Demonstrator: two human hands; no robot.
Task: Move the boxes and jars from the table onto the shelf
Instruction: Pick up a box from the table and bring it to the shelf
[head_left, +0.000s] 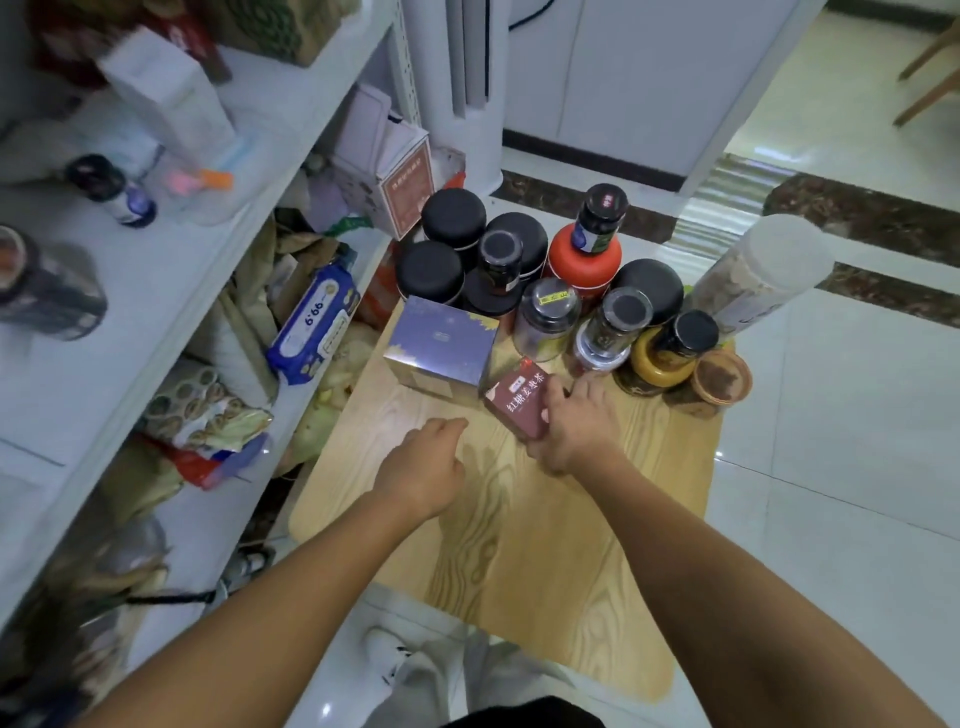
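A small dark red box (517, 400) with white characters lies on the wooden table (519, 545), and my right hand (574, 423) grips its right end. My left hand (428, 462) hovers over the bare wood just left of it, fingers curled, holding nothing. Behind the red box stands a purple and gold box (441, 345). Several black-lidded jars (452, 213), a red canister (584, 260), clear glass jars (548, 317) and a yellow jar (660, 358) crowd the table's far end. The white shelf (171, 270) runs along the left.
The shelf boards hold a white box (171, 98), small bottles (111, 189), a wet-wipes pack (317, 322) and bags. A tall clear plastic container (763, 270) leans at the table's far right corner. Glossy tile floor surrounds the table; my white shoe (387, 649) shows below.
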